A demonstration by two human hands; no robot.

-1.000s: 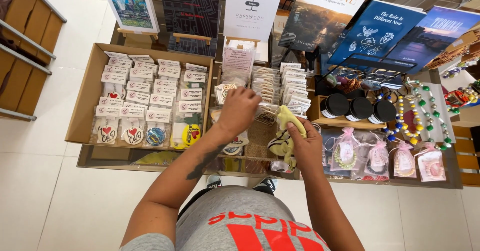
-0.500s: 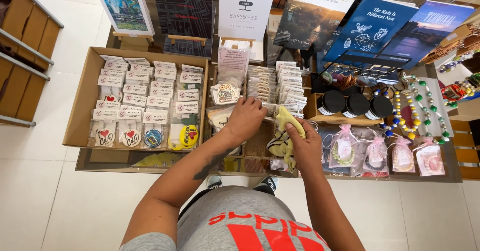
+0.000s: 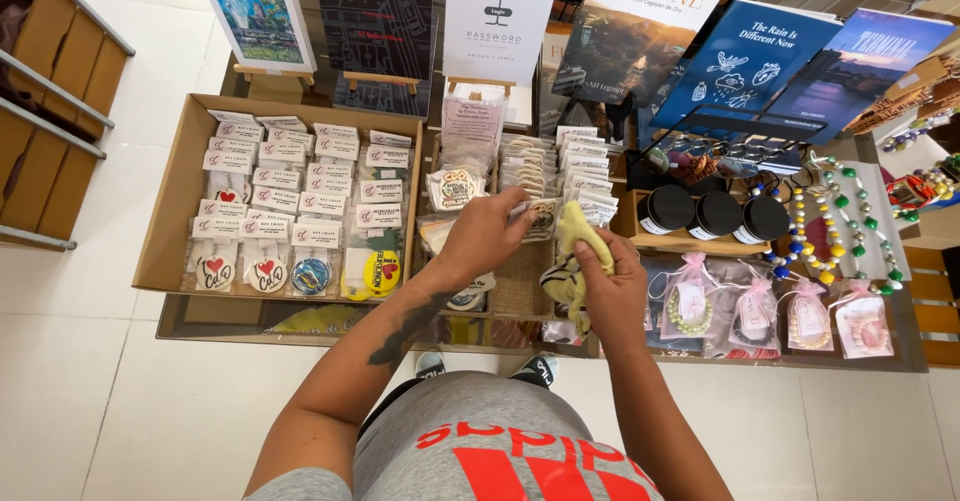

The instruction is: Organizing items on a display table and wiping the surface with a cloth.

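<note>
A shop's souvenir display: beyond the hands, books (image 3: 635,36) stand face-out on easels along the back of a glass-topped table (image 3: 200,321). To the left hand's (image 3: 480,236) left a cardboard tray (image 3: 165,216) holds rows of carded keychains (image 3: 290,201). To the right hand's (image 3: 612,286) right sit black-lidded jars (image 3: 715,213), bead necklaces (image 3: 835,226) and bagged bracelets (image 3: 750,313).

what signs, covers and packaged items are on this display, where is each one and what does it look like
Carded packets: cardboard tray, left; white header cards, clear sleeves.
White sign: back centre; upright, black print.
Painting card: back left, on easel; blue and green.
Blue covers: back right; tilted, white drawings.
Gift bags: front right; clear, pink ribbons.
Left hand: on a small clear packet.
</note>
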